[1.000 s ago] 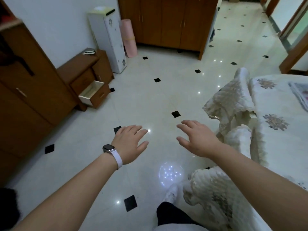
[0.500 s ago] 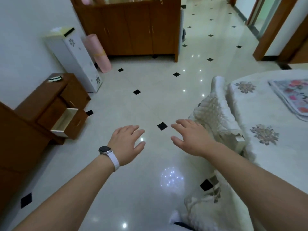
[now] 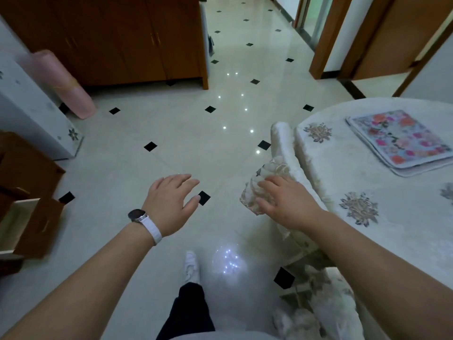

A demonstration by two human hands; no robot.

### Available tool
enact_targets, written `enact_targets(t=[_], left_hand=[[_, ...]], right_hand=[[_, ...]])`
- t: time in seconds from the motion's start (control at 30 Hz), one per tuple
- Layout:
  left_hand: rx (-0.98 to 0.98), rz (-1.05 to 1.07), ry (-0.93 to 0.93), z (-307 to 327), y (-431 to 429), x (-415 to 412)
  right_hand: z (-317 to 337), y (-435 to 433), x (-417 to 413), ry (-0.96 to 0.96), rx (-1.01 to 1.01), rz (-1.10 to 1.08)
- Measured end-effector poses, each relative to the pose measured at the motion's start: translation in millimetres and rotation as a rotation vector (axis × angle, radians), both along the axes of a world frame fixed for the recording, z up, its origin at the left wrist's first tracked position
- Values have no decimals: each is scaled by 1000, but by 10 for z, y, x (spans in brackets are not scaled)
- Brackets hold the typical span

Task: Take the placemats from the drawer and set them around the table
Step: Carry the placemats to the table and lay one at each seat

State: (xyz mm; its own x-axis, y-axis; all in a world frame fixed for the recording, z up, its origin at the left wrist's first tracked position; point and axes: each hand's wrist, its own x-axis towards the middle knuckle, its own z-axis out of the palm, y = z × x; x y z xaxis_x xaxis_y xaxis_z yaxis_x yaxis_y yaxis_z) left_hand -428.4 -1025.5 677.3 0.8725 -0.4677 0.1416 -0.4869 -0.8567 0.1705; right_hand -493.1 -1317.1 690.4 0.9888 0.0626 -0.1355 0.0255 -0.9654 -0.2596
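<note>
No readable writing or brand marks anywhere; the watch (image 3: 137,215) face on the left wrist is dark.

Placemats (image 3: 399,141): a small stack lying flat on the desk (image 3: 367,241), at its far-right part near the frame edge. Top mat is rectangular with rounded corners, pale ground, red/pink/orange flower print, light border. Edges of at least one more mat show under it; exact count can't be told.

Left hand (image 3: 171,204): palm down over the floor (image 3: 171,133), fingers loosely spread, holding nothing. Well apart from the placemats, left of the desk.

Right hand (image 3: 286,202): palm down, fingers spread, empty, over a chair (image 3: 282,153) with a quilted cream cover that stands just beside the desk's left edge. Whether it touches the cover can't be told. Placemats lie beyond and to the right of this hand, not near it.

Desk is covered by a cream cloth with brown-grey flower motifs.

Drawer (image 3: 22,224): pulled open, far left of the desk at the frame edge, pale inside, brown front. What it holds is not visible.
</note>
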Motion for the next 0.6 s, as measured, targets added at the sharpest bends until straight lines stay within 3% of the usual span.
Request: enact_targets(t=[0.27,0.6], left_hand=[[11,-94,118,-187,53,1775],[-23,-417,27,113,-416,3733]], right_hand=[[-59,60,1369,1,-27,-150],[199,-76,2490,-35,-52,-409]])
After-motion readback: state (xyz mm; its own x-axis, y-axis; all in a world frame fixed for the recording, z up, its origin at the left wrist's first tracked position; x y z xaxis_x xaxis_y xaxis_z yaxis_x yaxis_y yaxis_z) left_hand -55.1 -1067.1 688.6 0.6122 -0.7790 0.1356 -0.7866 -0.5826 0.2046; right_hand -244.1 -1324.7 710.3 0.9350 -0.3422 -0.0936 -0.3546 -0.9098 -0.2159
